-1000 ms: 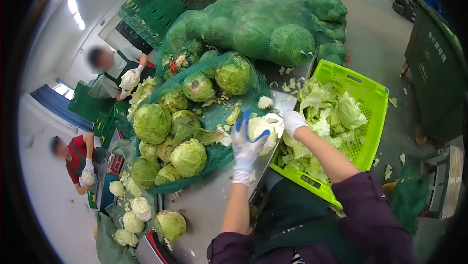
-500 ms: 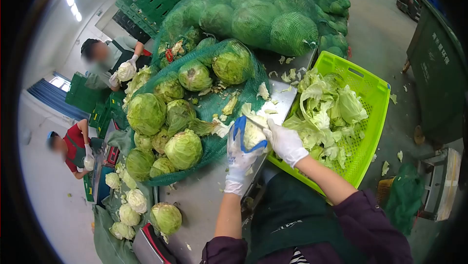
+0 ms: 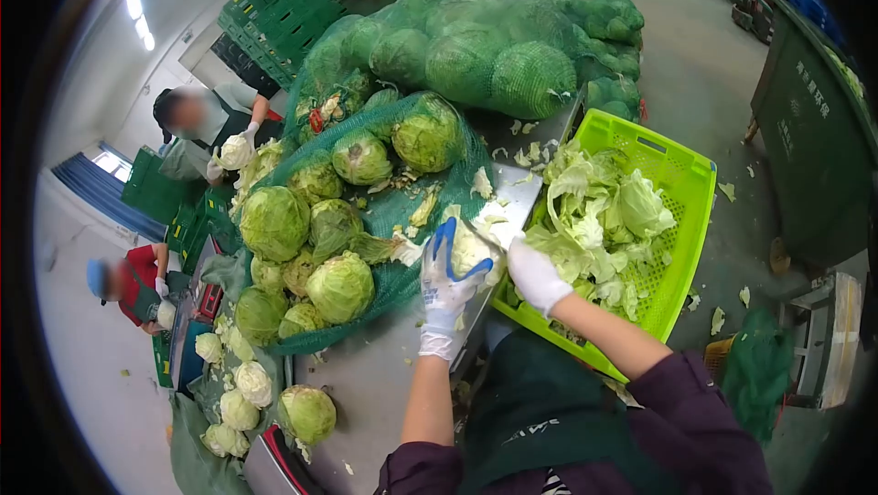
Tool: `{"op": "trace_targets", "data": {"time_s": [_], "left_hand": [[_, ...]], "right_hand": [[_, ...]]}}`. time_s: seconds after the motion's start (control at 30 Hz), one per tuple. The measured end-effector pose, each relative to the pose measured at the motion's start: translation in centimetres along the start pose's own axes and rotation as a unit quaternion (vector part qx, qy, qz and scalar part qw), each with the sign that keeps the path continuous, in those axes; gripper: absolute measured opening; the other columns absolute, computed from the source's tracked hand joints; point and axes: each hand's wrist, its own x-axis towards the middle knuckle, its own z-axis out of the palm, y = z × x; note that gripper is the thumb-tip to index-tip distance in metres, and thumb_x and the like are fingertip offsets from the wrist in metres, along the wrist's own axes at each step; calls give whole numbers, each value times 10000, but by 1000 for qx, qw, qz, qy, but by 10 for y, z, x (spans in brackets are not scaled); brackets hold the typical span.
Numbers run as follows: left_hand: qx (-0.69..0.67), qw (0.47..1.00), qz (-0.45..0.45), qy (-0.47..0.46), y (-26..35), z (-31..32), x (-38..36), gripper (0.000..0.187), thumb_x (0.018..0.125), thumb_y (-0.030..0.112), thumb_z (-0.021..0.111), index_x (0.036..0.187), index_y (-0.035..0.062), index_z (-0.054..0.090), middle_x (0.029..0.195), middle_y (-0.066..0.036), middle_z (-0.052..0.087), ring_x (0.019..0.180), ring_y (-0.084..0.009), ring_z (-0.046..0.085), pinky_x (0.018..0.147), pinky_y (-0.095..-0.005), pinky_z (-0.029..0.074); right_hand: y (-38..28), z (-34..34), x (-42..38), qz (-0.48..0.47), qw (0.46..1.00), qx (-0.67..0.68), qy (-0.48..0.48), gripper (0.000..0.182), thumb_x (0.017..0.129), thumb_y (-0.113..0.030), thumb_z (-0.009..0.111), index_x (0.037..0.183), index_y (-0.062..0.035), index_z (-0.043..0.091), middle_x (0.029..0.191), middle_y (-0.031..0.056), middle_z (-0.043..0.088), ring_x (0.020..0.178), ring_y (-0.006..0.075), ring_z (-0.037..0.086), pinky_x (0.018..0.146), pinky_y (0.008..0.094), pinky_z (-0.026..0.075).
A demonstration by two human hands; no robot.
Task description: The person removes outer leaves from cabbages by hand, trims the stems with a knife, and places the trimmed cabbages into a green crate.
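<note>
My left hand (image 3: pixel 448 285), in a white and blue glove, holds a pale trimmed cabbage (image 3: pixel 474 253) over the metal table's edge. Against the cabbage's right side is a knife (image 3: pixel 489 237), its blade partly visible. The knife's handle is hidden inside my right hand (image 3: pixel 535 276), which is closed in a white glove. To the right, a lime-green crate (image 3: pixel 700 193) holds loose cabbage leaves (image 3: pixel 585 212). On the left, an open green net (image 3: pixel 402 266) spreads around several whole cabbages (image 3: pixel 340 287).
Full net sacks of cabbages (image 3: pixel 457 52) lie at the table's far end. Trimmed cabbages (image 3: pixel 240 411) and one untrimmed cabbage (image 3: pixel 307 414) are at lower left. Two people (image 3: pixel 215 120) work on the left. A large green bin (image 3: pixel 814 129) stands at right.
The view has shifted slightly, so the sacks appear lower and the crate farther left. The knife blade shows at a different angle on the cabbage. Both hands keep their holds.
</note>
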Motion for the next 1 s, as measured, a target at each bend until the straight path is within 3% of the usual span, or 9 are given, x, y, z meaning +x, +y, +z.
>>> {"op": "trace_targets", "data": {"time_s": [0.2, 0.3, 0.4, 0.5, 0.67, 0.73, 0.87, 0.93, 1.0], "left_hand": [[-164, 985, -49, 31, -10, 5, -2, 829, 650, 298, 825, 1354, 72, 450, 1305, -200, 496, 1227, -361, 437, 1036, -437, 358], [31, 999, 30, 4, -4, -7, -22, 837, 675, 279, 813, 1376, 48, 417, 1343, -198, 456, 1250, -348, 436, 1051, -422, 361], [-3, 1000, -25, -1, -2, -16, -25, 891, 645, 328, 826, 1387, 66, 407, 1372, -197, 421, 1277, -348, 403, 1057, -427, 350], [97, 995, -11, -6, 9, -11, -35, 967, 598, 351, 848, 1406, 94, 384, 1392, -208, 374, 1289, -360, 376, 1068, -439, 336], [-59, 995, -35, 79, -38, -6, -56, 963, 567, 259, 873, 1395, 112, 403, 1349, -178, 376, 1265, -355, 385, 1048, -440, 366], [-420, 882, -191, 94, -39, -14, -57, 846, 697, 86, 772, 1423, 86, 336, 1371, -158, 403, 1210, -303, 477, 976, -437, 462], [-634, 739, -178, 138, -45, -33, -65, 618, 886, 181, 542, 1449, 133, 293, 1428, -149, 357, 1284, -339, 411, 1014, -500, 423], [-774, 591, -211, 84, -43, -43, -70, 636, 889, 229, 547, 1459, 150, 275, 1453, -136, 329, 1330, -321, 352, 1056, -522, 363], [-744, 614, -229, 131, -35, -39, -69, 673, 880, 270, 570, 1463, 130, 264, 1464, -132, 319, 1340, -304, 338, 1083, -492, 330]], "right_hand": [[50, 20, 63, 19, 996, -84, -32, 213, 865, -93, 483, 990, 53, 575, 855, 275, 642, 808, 411, 648, 722, 455, 531], [82, -6, 75, 68, 996, -36, -45, 238, 870, -160, 529, 1021, 17, 581, 860, 260, 650, 814, 395, 650, 731, 455, 531], [54, -11, 47, 11, 993, 112, 21, 426, 887, -291, 560, 1169, 28, 541, 820, 250, 658, 742, 355, 665, 709, 443, 528], [4, -11, 17, 113, 874, 420, -215, 687, 860, -568, 566, 1255, -10, 498, 602, 55, 582, 415, 110, 511, 386, 262, 434], [-11, 10, 2, 98, 821, 548, -128, 364, 900, -334, 587, 1087, -25, 538, 584, 54, 588, 383, 97, 489, 354, 234, 399], [-12, -14, 5, 150, 814, 535, -171, 238, 892, -209, 551, 1052, -35, 587, 574, 64, 597, 399, 109, 523, 353, 244, 406], [81, 33, 36, 118, 918, 363, 109, 371, 857, -307, 610, 990, 38, 641, 598, 114, 623, 462, 162, 580, 467, 305, 473], [65, -11, 33, 181, 930, 318, 41, 458, 836, -358, 631, 1041, 51, 634, 652, 127, 644, 510, 167, 590, 533, 325, 490], [15, -43, 25, 142, 915, 374, -43, 532, 827, -388, 647, 1146, 36, 607, 811, 150, 678, 637, 191, 641, 644, 333, 510]]}}
